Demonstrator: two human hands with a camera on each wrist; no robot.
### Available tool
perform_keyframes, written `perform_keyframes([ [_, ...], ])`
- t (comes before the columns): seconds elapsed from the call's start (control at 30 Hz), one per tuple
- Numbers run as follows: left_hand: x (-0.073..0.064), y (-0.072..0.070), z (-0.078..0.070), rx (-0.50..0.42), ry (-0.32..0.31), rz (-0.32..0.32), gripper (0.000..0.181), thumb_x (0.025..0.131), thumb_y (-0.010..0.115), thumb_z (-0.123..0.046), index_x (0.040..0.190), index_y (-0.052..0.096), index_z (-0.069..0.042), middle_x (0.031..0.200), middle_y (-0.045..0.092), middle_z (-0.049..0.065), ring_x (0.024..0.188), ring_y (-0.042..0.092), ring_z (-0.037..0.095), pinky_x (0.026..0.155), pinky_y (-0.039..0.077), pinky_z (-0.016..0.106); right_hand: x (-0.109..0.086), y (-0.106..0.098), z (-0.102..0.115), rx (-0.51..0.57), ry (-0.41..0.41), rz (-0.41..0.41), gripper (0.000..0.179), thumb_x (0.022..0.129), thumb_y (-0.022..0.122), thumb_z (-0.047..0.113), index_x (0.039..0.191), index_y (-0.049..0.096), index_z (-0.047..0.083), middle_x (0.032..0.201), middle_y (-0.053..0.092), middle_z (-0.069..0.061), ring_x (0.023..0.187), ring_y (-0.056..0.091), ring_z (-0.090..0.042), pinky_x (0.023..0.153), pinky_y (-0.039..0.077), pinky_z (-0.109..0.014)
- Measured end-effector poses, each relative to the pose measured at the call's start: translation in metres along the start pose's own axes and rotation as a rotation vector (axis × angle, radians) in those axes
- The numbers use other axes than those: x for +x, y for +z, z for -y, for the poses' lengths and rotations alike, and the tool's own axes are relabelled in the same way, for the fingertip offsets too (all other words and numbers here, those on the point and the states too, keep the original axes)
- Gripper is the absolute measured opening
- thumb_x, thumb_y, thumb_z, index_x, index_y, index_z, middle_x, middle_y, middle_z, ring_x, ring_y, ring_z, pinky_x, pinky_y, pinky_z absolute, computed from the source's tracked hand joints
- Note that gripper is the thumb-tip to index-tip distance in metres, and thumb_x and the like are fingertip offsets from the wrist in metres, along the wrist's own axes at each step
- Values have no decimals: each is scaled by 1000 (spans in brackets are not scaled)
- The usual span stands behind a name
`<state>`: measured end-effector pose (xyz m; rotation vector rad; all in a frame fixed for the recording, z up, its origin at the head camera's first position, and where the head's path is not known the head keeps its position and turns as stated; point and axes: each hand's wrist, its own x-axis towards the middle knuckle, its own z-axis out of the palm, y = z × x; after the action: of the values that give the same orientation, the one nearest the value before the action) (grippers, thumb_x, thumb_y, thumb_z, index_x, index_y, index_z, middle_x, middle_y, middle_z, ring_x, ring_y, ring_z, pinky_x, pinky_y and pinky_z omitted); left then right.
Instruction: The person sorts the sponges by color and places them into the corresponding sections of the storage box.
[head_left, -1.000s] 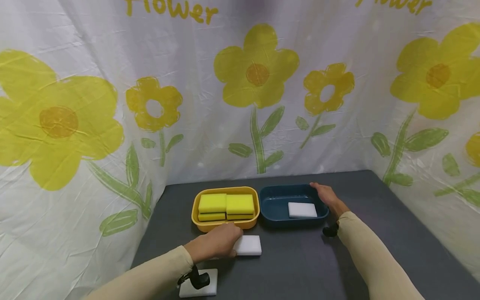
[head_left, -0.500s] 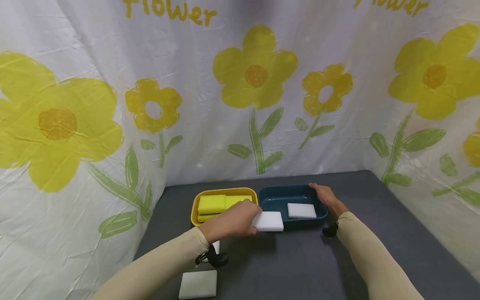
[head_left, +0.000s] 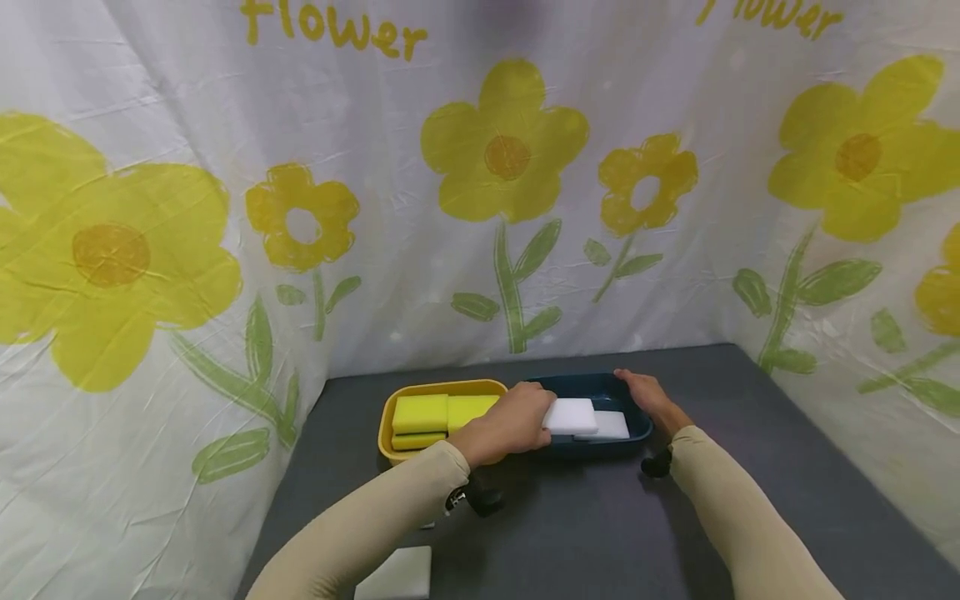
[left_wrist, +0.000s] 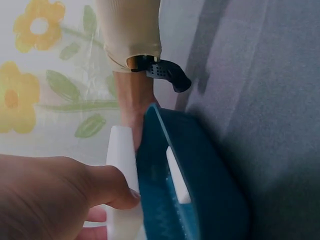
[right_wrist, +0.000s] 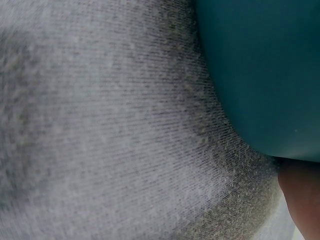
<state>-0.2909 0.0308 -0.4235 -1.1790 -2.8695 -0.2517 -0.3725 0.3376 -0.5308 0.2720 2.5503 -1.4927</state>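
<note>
Lower centre-right of frame, the left hand [head_left: 517,418] pinched a white block [head_left: 573,415] over the blue tray [head_left: 581,386]. The right hand [head_left: 648,396] touched the tray's right end; grip indeterminable. Early release risked tilting against the second block [head_left: 615,427].

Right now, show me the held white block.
The white block gripped by the left hand; another lies in the blue tray, at least one more on the table.
</note>
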Motion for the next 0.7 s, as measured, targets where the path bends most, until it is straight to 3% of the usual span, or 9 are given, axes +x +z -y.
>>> perform_keyframes([
  [0.37, 37, 30, -10, 24, -15, 5, 36, 98, 85, -26, 127, 75, -8, 116, 77, 6, 103, 69, 19, 92, 59, 30, -4, 1, -3, -3, -19, 19, 79, 117, 35, 53, 167, 33, -8, 176, 21, -35, 164, 18, -55, 133, 18, -67],
  [0.7, 65, 56, -14, -32, -60, -2, 30, 99, 85, -26, 122, 77, -10, 115, 78, 3, 100, 69, 15, 90, 58, 28, -2, -2, -1, 4, 4, 16, 77, 116, 35, 52, 169, 32, -4, 178, 17, -33, 164, 18, -54, 132, 18, -68],
])
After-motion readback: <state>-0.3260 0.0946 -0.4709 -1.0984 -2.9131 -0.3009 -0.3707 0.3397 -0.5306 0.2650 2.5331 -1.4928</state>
